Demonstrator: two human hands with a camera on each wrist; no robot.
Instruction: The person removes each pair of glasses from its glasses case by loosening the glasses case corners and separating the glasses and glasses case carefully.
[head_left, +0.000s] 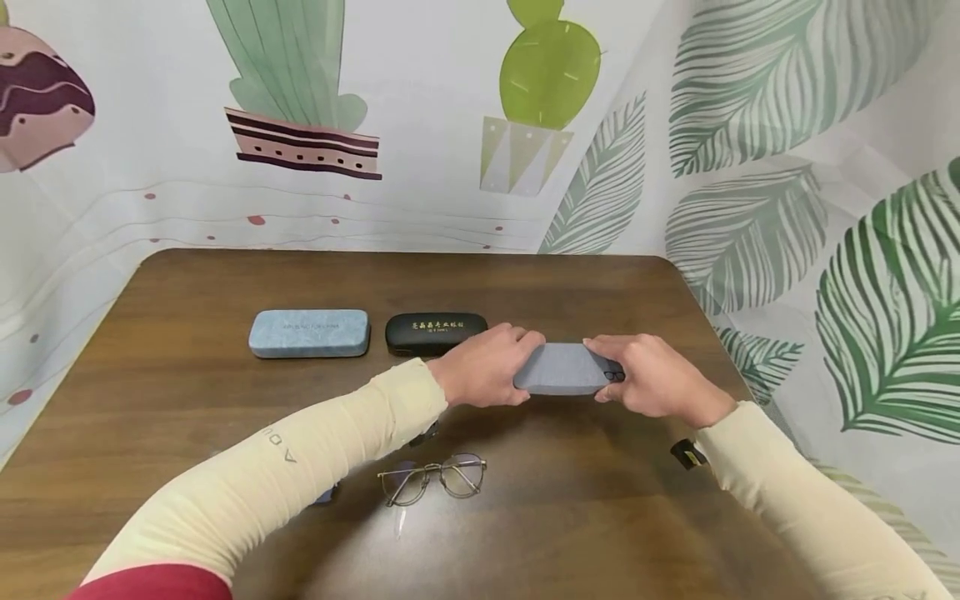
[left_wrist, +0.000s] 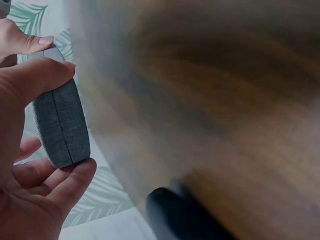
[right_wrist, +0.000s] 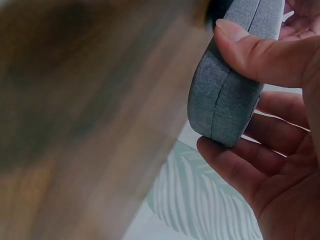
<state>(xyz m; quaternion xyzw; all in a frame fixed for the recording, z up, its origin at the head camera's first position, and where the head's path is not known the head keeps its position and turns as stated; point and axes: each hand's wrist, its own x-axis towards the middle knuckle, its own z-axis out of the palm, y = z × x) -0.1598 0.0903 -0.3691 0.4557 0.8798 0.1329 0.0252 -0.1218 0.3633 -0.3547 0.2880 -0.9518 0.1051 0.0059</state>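
Both hands hold a grey fabric-covered glasses case above the right half of the table. My left hand grips its left end, thumb on the near side and fingers round the far side. At the other end my right hand grips it the same way, beside a small glasses print. The seam of the case looks closed in the left wrist view, and the case appears closed in the right wrist view too. Nearer the front lies a pair of thin-framed glasses on the table.
A light blue glasses case and a black glasses case with gold lettering lie towards the back of the brown wooden table. Another dark item is partly hidden by the left sleeve. A patterned curtain hangs behind.
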